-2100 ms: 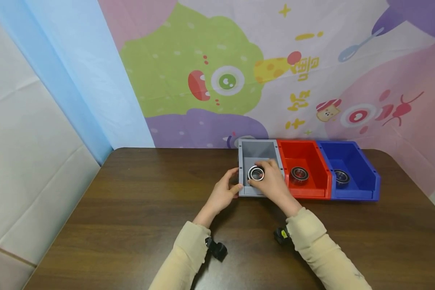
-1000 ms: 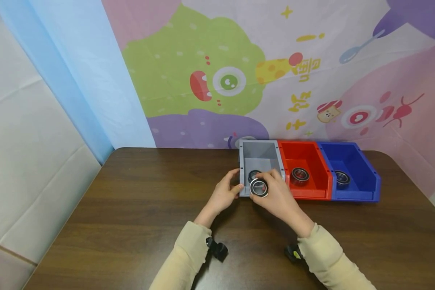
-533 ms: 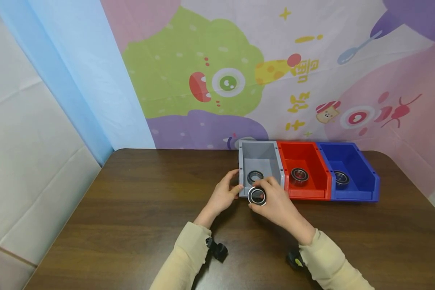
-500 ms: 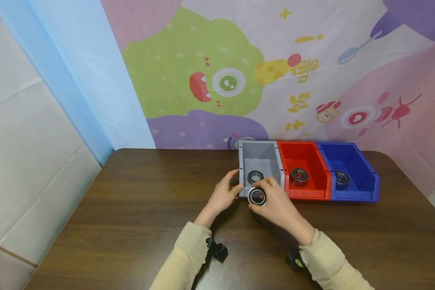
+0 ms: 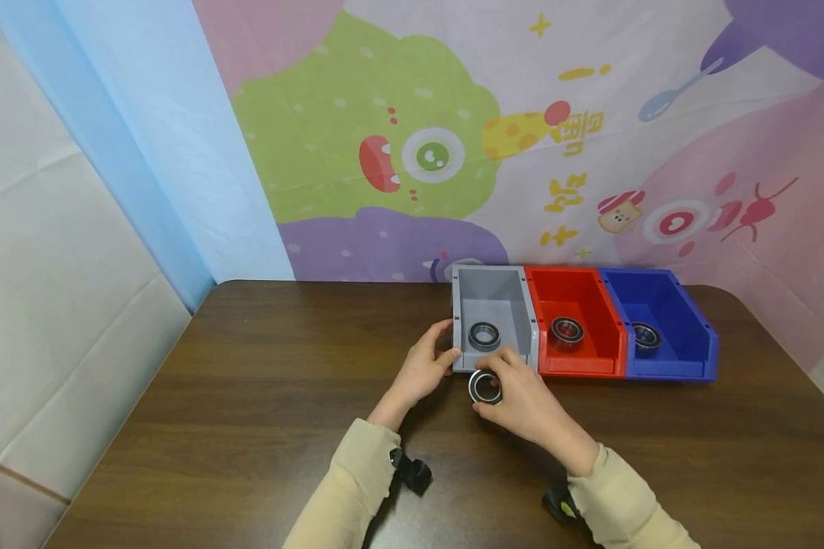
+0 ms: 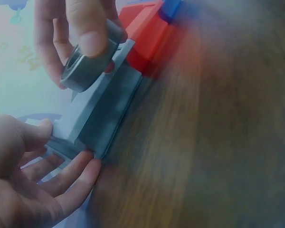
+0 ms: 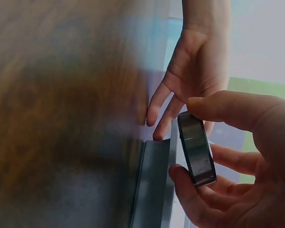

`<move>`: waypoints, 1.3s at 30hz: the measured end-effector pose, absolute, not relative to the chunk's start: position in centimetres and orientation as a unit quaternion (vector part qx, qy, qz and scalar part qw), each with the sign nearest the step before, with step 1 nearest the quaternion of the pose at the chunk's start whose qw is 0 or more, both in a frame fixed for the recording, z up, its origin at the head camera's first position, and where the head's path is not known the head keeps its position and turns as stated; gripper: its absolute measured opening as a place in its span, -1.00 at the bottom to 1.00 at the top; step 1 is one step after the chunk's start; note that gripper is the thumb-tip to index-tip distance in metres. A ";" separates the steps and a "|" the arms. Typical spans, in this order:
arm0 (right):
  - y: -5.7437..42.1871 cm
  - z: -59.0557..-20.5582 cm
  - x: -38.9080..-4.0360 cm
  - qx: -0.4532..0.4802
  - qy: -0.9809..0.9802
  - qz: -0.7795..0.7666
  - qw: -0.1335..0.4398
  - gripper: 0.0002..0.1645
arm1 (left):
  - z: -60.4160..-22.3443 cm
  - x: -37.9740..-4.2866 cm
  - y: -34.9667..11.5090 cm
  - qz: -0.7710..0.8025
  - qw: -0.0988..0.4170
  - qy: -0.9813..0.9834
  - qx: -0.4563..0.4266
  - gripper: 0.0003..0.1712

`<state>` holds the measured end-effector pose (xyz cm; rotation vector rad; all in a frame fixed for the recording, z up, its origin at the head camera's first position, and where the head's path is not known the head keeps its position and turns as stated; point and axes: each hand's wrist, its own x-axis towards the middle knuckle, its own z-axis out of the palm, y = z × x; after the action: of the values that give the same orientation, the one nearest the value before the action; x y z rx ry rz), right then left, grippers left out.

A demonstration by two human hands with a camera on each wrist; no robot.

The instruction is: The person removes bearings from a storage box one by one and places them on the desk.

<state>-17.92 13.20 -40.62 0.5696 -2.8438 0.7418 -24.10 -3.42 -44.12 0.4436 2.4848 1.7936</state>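
My right hand (image 5: 527, 404) pinches a ball bearing (image 5: 473, 386), a dark ring with shiny metal edges, between thumb and fingers. It is held up just in front of the grey bin (image 5: 493, 286), and the right wrist view shows the bearing (image 7: 197, 149) edge-on. With its thumb on the front left corner and its fingers along the outer side, my left hand (image 5: 420, 371) grips the grey bin. Another bearing (image 5: 484, 348) lies inside that bin, near its front lip.
A red bin (image 5: 563, 286) and a blue bin (image 5: 648, 286) stand to the right of the grey one, side by side. One bearing (image 5: 567, 345) sits in the red bin, another bearing (image 5: 648, 349) in the blue. Behind the brown table (image 5: 281, 366) hangs a cartoon-print cloth (image 5: 302, 152).
My right hand has lifted the bearing out of the grey bin and drawn it toward me, past the front lip. The bearing left in the bin has come into full view. My left hand stays put.
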 end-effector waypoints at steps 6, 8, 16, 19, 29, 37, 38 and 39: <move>13.2 -40.9 -17.7 0.207 -0.949 0.231 0.060 -0.45 | -44.1 -24.2 -3.5 0.581 0.022 0.801 0.142 -0.46; 13.2 -41.0 -17.6 0.211 -0.950 0.224 0.049 -0.46 | -44.2 -24.2 -3.5 0.583 0.024 0.800 0.143 -0.46; 13.0 -41.2 -17.5 0.230 -0.952 0.203 0.012 -0.45 | -44.2 -24.2 -3.5 0.583 0.025 0.799 0.147 -0.46; 13.0 -41.3 -17.5 0.237 -0.951 0.200 0.007 -0.45 | -44.2 -24.2 -3.5 0.582 0.024 0.799 0.147 -0.46; 13.2 -41.4 -17.8 0.262 -0.946 0.189 -0.007 -0.49 | -44.3 -24.2 -3.5 0.587 0.026 0.796 0.144 -0.46; 13.2 -41.4 -17.8 0.268 -0.945 0.189 -0.010 -0.50 | -44.4 -24.2 -3.4 0.592 0.029 0.792 0.146 -0.45; 13.2 -41.4 -17.7 0.268 -0.945 0.188 -0.012 -0.50 | -44.3 -24.2 -3.4 0.595 0.030 0.790 0.147 -0.45; 13.2 -41.4 -17.7 0.268 -0.945 0.188 -0.014 -0.50 | -44.1 -24.1 -3.4 0.596 0.030 0.788 0.149 -0.45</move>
<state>-17.74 13.24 -41.36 0.8506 -2.9953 0.5957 -24.08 -3.41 -44.10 0.4579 2.4303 1.8373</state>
